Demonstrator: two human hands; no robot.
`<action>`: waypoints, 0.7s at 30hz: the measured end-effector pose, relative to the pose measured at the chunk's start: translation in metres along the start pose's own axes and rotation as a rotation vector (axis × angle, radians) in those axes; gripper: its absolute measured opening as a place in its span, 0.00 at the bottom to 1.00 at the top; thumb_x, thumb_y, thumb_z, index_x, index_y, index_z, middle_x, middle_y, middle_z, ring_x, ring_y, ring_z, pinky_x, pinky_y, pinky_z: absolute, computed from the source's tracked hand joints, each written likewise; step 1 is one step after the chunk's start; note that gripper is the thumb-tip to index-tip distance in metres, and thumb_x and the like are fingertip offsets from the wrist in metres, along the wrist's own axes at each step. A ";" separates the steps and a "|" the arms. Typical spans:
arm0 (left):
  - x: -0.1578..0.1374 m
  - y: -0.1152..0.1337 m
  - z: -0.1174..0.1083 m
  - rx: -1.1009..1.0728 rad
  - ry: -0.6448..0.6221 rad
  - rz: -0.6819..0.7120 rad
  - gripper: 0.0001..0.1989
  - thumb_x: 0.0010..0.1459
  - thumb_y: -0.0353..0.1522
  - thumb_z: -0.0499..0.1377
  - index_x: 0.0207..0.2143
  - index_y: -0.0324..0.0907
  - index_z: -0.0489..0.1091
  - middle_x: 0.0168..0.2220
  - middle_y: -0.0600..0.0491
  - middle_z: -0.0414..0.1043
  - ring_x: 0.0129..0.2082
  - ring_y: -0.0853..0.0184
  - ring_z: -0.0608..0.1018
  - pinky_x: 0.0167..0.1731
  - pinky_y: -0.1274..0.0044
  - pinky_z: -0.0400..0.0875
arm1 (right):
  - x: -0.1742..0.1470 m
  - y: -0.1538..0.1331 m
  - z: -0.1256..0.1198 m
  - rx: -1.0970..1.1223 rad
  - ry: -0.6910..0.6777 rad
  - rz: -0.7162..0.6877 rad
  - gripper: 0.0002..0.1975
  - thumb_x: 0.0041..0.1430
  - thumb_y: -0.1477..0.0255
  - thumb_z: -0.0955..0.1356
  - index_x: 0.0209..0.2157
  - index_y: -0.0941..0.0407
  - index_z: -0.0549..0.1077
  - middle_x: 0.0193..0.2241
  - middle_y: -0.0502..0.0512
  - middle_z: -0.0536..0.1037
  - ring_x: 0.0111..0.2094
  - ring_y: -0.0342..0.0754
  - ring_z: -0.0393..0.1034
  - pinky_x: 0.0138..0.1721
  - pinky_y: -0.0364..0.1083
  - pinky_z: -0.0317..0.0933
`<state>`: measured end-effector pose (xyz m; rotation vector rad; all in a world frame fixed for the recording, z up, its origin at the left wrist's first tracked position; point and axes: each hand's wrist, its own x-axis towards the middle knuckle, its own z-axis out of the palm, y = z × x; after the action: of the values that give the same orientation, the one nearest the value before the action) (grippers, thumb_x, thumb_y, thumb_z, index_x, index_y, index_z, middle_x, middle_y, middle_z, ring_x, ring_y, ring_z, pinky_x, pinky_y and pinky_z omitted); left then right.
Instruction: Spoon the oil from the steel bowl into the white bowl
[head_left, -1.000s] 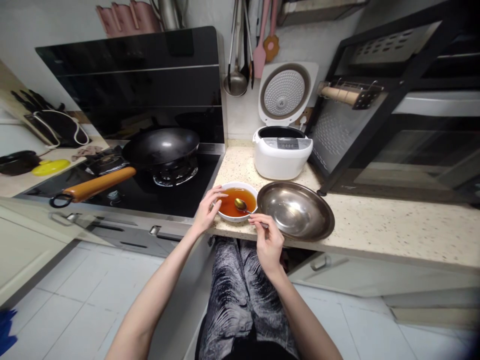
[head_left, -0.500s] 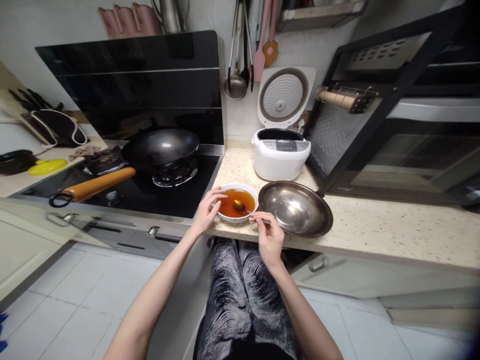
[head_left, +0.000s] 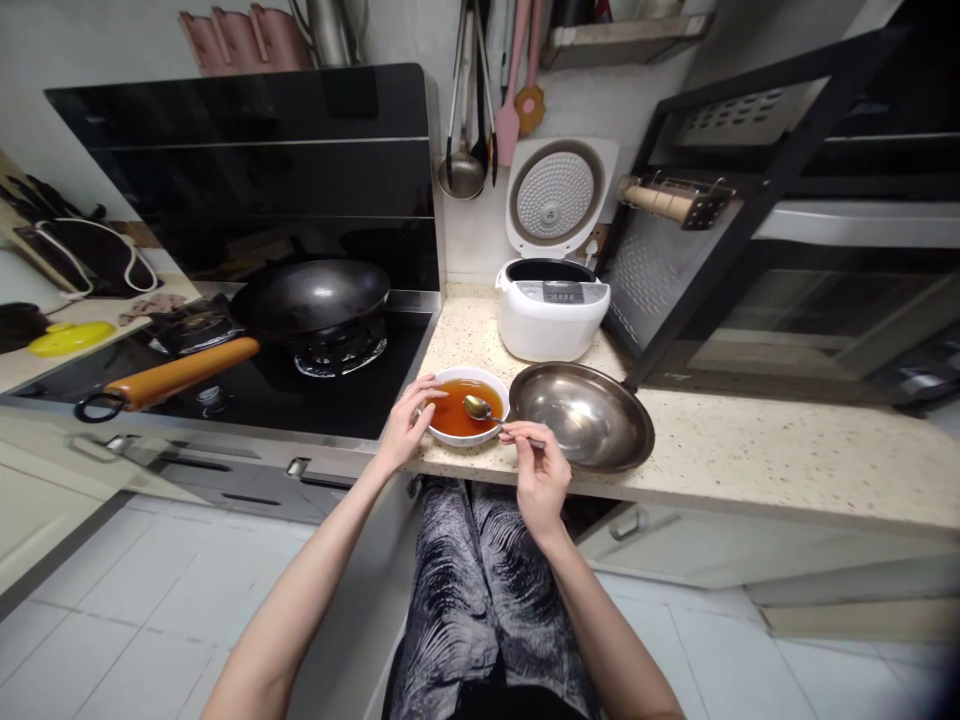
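Observation:
A white bowl (head_left: 504, 412) of clear amber-brown liquid (head_left: 450, 420) stands near the counter's front edge. My left hand (head_left: 407, 425) holds its left rim, with the fingers reaching over the edge and the thumb lower down. Between the thumb and fingers of my right hand (head_left: 538, 470) is the handle of a metal spoon (head_left: 478, 407). The spoon's bowl is over the liquid inside the white bowl, its shiny hollow showing. Just right of the white bowl sits a wide steel pan (head_left: 611, 425), close behind my right hand.
Behind the bowl is a white rice cooker (head_left: 553, 325) with its lid raised. On the stove at left rests a black wok (head_left: 315, 295), its wooden handle (head_left: 184, 372) pointing toward me. A dark oven (head_left: 825, 310) stands at right. Utensils (head_left: 463, 170) hang on the wall.
The spoon has come up from the liquid, and more of its bowl and handle shows. My left hand stays at the rim. The whole view has shifted slightly.

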<state>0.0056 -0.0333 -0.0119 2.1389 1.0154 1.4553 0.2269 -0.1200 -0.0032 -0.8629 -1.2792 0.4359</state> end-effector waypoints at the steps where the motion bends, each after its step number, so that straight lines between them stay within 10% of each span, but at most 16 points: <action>1: 0.000 0.000 0.000 -0.001 0.000 -0.001 0.16 0.71 0.41 0.53 0.48 0.45 0.77 0.55 0.43 0.75 0.65 0.52 0.70 0.66 0.55 0.63 | 0.001 0.000 0.000 0.001 0.004 -0.005 0.08 0.71 0.70 0.64 0.37 0.53 0.74 0.38 0.55 0.81 0.39 0.48 0.77 0.43 0.50 0.73; 21: 0.000 0.000 0.001 0.000 0.001 0.012 0.15 0.71 0.40 0.53 0.48 0.44 0.77 0.55 0.43 0.75 0.65 0.52 0.70 0.66 0.57 0.63 | 0.017 -0.007 -0.007 0.016 0.086 -0.106 0.06 0.70 0.73 0.65 0.38 0.53 0.74 0.38 0.53 0.81 0.38 0.45 0.77 0.41 0.47 0.74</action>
<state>0.0060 -0.0332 -0.0127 2.1481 1.0049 1.4613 0.2370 -0.1149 0.0130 -0.7881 -1.2341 0.3209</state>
